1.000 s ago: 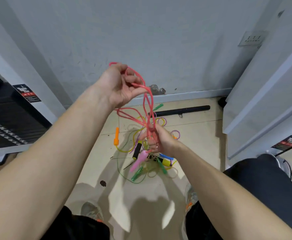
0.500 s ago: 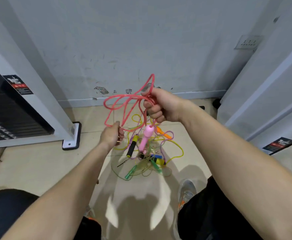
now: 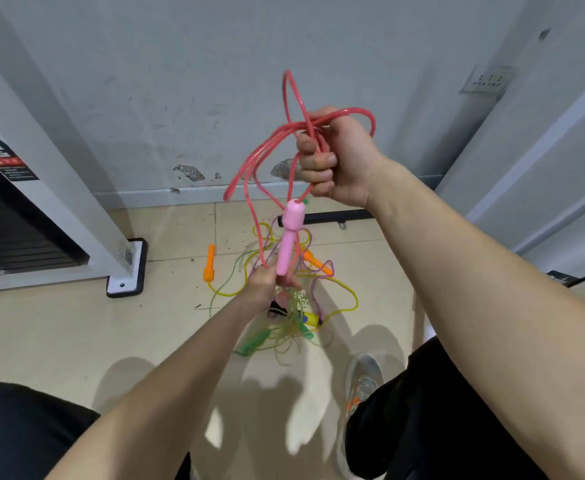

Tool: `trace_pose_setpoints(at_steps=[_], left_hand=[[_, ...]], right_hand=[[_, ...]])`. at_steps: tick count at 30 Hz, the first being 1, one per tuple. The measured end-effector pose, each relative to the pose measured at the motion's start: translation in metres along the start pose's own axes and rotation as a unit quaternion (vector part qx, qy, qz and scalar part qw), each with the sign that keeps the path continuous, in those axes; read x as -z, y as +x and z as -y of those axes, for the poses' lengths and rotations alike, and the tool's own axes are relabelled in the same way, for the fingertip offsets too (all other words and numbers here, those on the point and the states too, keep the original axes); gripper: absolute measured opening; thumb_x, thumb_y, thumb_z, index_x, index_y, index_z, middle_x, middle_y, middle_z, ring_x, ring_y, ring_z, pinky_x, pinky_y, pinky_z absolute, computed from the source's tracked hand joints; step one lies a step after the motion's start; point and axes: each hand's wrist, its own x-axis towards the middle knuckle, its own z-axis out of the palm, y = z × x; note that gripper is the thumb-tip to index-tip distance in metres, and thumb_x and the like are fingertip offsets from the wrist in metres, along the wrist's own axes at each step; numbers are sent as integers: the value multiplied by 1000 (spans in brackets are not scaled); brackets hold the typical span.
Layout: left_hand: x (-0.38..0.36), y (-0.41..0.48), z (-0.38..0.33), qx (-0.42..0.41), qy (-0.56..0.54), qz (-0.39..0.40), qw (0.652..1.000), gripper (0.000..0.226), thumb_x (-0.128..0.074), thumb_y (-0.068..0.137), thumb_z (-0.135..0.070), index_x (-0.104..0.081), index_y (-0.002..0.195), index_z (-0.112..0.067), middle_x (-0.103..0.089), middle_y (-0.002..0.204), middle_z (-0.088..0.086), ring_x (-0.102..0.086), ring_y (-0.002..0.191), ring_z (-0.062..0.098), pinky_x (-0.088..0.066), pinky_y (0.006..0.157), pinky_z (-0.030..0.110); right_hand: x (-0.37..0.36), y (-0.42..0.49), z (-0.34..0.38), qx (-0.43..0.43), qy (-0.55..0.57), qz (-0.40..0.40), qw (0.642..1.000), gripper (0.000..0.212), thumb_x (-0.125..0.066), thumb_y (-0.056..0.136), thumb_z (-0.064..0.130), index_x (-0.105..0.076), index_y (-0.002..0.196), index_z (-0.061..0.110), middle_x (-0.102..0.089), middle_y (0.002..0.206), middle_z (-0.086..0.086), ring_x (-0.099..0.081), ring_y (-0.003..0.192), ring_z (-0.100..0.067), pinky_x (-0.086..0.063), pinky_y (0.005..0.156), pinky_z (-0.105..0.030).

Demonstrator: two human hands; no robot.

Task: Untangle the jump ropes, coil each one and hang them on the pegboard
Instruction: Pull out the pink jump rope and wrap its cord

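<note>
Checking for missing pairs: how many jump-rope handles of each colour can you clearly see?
Pink handle: 1
Orange handles: 2
Green handle: 1
Yellow handle: 1
Black handle: 1
Total: 6; more may be hidden.

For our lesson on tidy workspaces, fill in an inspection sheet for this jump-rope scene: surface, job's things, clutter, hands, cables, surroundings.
Surface: beige tiled floor, scuffed, with small dark specks.
Job's things: pink rope lifted in loops, its pink handle hanging; tangled pile of yellow, green and purple ropes on the floor; orange handle at its edge. Pegboard not in view.
Clutter: black bar lying by the wall.
Hands: right hand grips the pink loops high; left hand holds the pink rope low, above the pile.
Cables: nothing seen.
Surroundings: marked grey wall, wall socket, weight machine at left.
</note>
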Motion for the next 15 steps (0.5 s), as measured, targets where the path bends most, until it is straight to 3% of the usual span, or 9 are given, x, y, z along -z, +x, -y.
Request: trace_pose_setpoints(at_steps=[2,4,6,9,11,13,15], left_hand=[[8,-5,-6,-5,15,8,1000,52,-37,106,-25,-47,56,-14,-48,48,1,-47,46,17,-38,56,32],[23,-11,-20,26,6,-31,999,50,-38,106,-40,-38,60,-20,-30,52,-3,-30,43,14,-29,51,28],[41,-14,-38,33,9,-96,995,50,-36,104,-49,-40,62,-23,-28,54,-4,-30,44,14,-32,51,24],[58,-26,-80,32,23,-121,992,49,-30,102,-59,-40,68,-25,-34,55,-8,-37,43,13,-43,58,27],[59,-36,-109,28,19,-96,995,48,-29,102,-58,-40,69,-25,-34,55,-8,-40,43,13,-50,51,26],[54,-45,-139,22,-1,-55,998,47,-29,103,-55,-40,68,-24,-30,53,-8,-41,44,14,-52,46,26],[49,-51,-164,19,-20,-17,999,44,-30,103,-50,-41,69,-24,-28,52,-8,-42,45,14,-58,53,31]], right_hand=[[11,0,-3,6,-18,-67,998,42,-35,94,42,-41,58,22,-19,44,9,-12,44,-11,-6,46,-24],[24,1,-11,-14,-30,-146,989,42,-36,95,43,-40,58,25,-21,45,9,-15,43,-11,-10,44,-22],[36,4,-25,-49,-74,-234,968,41,-36,95,42,-39,58,25,-25,43,9,-18,41,-11,-12,43,-20],[49,7,-56,-93,-158,-328,927,38,-36,96,39,-43,61,23,-32,39,6,-23,35,-13,-14,44,-16],[51,8,-80,-81,-190,-343,916,43,-38,97,43,-49,63,20,-46,47,-1,-30,36,-15,-21,44,-16],[42,6,-101,-63,-173,-318,930,49,-40,100,51,-55,70,16,-60,57,-7,-36,39,-17,-27,46,-19],[24,5,-117,-58,-119,-266,955,54,-36,102,58,-59,79,15,-70,67,-7,-42,43,-16,-34,47,-20]])
